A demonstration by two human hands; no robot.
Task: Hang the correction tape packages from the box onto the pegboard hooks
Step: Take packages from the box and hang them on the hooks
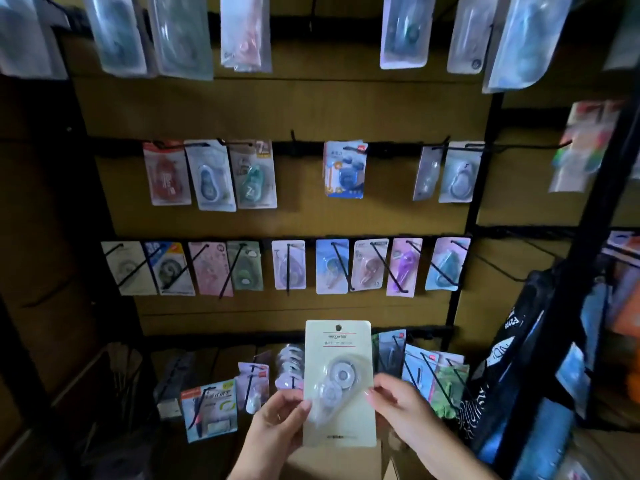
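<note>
Dim, shadowy scene (edges blurred and bowed by the wide lens).

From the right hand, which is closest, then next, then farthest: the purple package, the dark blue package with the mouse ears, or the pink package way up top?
In the head view, from the right hand:
1. Purple package, on the row just above the hand.
2. Dark blue package, one row higher, slightly left.
3. Pink package, top row, far up and left.

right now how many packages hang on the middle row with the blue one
6: three side by side at left, the blue one alone mid-row, two at right. More may hang hidden behind these.
</note>
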